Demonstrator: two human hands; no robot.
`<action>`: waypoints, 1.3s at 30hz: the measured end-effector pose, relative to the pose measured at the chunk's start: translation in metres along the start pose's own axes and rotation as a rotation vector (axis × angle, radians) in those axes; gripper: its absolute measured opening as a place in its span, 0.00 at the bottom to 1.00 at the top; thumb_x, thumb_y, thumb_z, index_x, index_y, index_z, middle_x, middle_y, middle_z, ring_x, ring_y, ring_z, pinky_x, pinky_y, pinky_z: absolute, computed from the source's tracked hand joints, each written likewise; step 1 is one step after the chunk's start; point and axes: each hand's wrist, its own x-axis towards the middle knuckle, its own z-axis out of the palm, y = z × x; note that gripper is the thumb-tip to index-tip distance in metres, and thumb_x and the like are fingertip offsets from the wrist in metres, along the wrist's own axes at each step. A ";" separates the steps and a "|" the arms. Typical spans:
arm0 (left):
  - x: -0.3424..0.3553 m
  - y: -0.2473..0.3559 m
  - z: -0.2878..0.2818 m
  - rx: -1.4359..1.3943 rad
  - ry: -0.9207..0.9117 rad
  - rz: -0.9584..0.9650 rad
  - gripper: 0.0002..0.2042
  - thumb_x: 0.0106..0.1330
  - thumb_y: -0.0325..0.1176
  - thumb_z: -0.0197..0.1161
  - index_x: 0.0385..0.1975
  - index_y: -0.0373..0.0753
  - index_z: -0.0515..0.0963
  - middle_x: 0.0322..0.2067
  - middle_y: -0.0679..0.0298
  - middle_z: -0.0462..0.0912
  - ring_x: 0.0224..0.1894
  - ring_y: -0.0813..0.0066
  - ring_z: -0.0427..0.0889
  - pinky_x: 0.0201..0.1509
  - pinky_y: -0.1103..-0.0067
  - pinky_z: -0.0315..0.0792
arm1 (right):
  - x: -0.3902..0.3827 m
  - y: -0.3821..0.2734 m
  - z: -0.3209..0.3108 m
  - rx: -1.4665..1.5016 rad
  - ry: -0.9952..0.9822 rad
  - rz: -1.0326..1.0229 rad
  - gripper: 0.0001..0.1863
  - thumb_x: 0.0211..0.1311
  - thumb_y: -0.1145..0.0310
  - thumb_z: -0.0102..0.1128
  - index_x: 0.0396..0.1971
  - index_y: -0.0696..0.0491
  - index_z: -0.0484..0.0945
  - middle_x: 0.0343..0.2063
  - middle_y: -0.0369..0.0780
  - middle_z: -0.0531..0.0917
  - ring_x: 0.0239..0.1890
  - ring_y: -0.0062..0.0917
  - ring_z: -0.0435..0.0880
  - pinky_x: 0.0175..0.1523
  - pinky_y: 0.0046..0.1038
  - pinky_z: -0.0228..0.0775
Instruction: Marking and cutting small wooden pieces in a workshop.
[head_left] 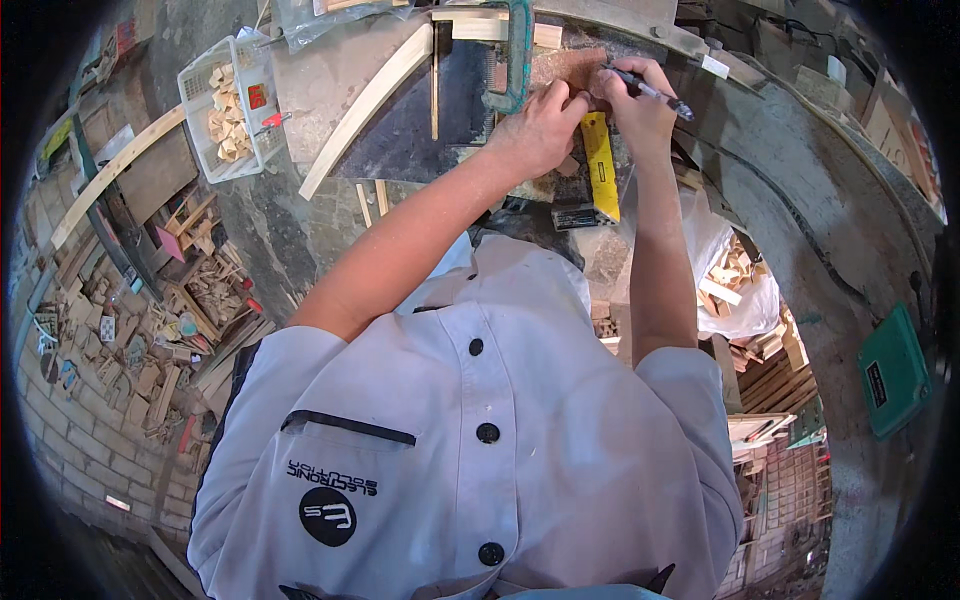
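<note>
Between the fingers of my right hand (645, 118) is a pen (660, 97), dark and silvery, its tip at the right end of a flat brown piece (570, 68). My left hand (545, 128) has its fingers curled and pressed on the near edge of that brown piece, close to the right hand. What lies under the left fingertips is hidden. A long yellow bar-shaped thing (600, 165) with dark marks lies just below both hands. Left of the brown piece, a green clamp (519, 60) stands at the bench.
Curved pale wood strips (370, 105) lie on a dark panel (405, 130) to the left. Beyond is a white plastic basket (262, 150) holding wood bits. A clear bag with wood scraps (740, 300) sits at right, near a green case (893, 370). Scraps (150, 390) litter the left floor.
</note>
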 end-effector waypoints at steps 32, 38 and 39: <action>-0.004 0.000 0.005 0.001 0.106 0.015 0.14 0.63 0.25 0.62 0.48 0.34 0.73 0.45 0.48 0.72 0.50 0.43 0.80 0.55 0.55 0.78 | 0.001 0.000 0.004 -0.181 0.091 -0.366 0.07 0.59 0.71 0.72 0.34 0.56 0.83 0.32 0.41 0.87 0.33 0.30 0.88 0.40 0.30 0.80; -0.030 0.018 -0.023 -0.274 0.114 0.002 0.11 0.65 0.31 0.67 0.41 0.33 0.75 0.39 0.52 0.77 0.44 0.48 0.83 0.50 0.59 0.79 | -0.056 -0.036 -0.008 -0.167 0.018 -0.027 0.07 0.62 0.70 0.68 0.35 0.56 0.82 0.27 0.44 0.86 0.30 0.33 0.86 0.38 0.33 0.77; -0.035 0.026 -0.032 -0.376 0.150 0.002 0.13 0.65 0.32 0.68 0.43 0.34 0.76 0.39 0.53 0.79 0.44 0.50 0.83 0.51 0.62 0.79 | -0.069 -0.045 -0.009 -0.214 -0.008 -0.050 0.07 0.63 0.70 0.67 0.35 0.56 0.81 0.26 0.45 0.85 0.30 0.34 0.87 0.38 0.34 0.77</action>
